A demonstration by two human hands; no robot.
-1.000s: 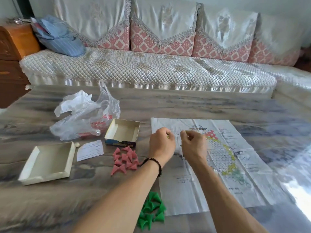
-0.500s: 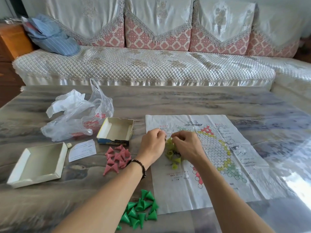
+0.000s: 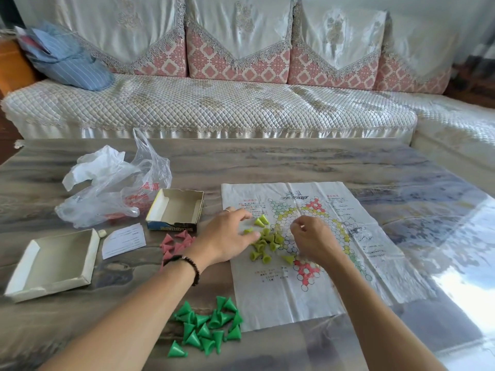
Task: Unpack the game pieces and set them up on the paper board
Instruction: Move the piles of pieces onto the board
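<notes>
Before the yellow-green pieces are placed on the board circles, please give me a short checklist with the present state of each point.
1. Paper board lies flat on the table: ok.
2. Yellow-green pieces unpacked onto the board: ok.
3. They stand on their circles: not ok, loose heap.
4. Left hand free to sort: ok, fingers extended beside the heap.
5. Right hand empty: cannot tell, fingers curled.
6. Green pieces and pink pieces placed: not ok, heaped off the board.

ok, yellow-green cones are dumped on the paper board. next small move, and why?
Probably the left hand picks one yellow-green plastic cone from the loose pile and stands it on a printed circle of the white paper board. The cones lie tipped in a heap, none set up, and that hand already rests beside them.
</notes>
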